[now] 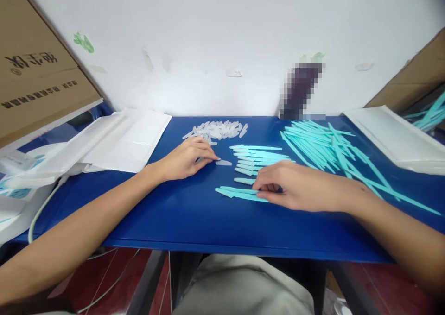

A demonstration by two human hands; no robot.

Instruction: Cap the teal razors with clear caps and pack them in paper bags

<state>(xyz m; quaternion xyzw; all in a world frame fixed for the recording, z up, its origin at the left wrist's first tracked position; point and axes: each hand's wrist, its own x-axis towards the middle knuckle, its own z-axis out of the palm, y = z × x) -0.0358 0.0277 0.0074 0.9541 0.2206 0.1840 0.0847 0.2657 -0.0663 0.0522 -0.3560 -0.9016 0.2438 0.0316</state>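
My left hand point(191, 158) is closed in a pinch, its fingertips at one end of a small translucent blade cap point(224, 163) that lies low over the blue table. Behind it is a pile of similar whitish caps point(219, 129). My right hand point(283, 185) has thumb and fingers closed on a slim turquoise eyebrow razor point(239, 194); a second one lies right along it, and I cannot tell if both are gripped. Just beyond, several turquoise razors point(257, 155) lie roughly side by side, heads to the left, some partly hidden by my right hand.
A large loose heap of turquoise razors point(320, 143) covers the back right. White padded envelopes point(128, 139) lie at the left beside a cardboard box point(41, 69); another envelope point(396, 134) is at the right. A white wall point(194, 51) closes off the back of the blue table point(181, 222).
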